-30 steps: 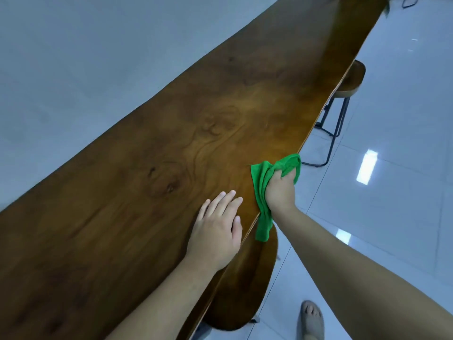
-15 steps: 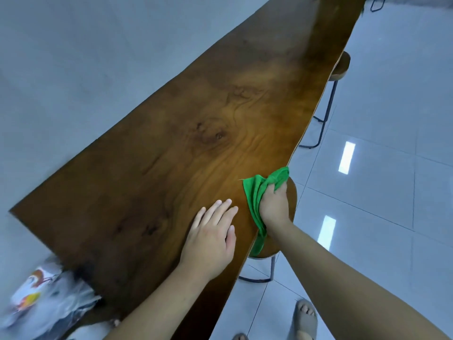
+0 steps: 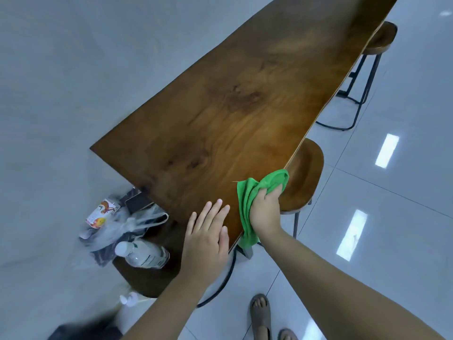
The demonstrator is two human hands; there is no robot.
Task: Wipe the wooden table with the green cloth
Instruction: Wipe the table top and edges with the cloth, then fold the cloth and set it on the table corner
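Green cloth (image 3: 250,200) bunched in the right hand (image 3: 266,212)'s fist; left hand (image 3: 208,239) lies flat on wooden table (image 3: 220,119).

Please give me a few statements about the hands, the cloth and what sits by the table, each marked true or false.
1. The right hand grips the green cloth at the table edge. True.
2. The left hand holds a spray bottle. False: it lies flat on the table, fingers spread, holding nothing.
3. Part of the cloth hangs over the table edge. True.
4. A water bottle stands upright on the table. False: it lies on its side on a lower surface beyond the table's end.
5. A stool is tucked partly under the table beside the right hand. True.
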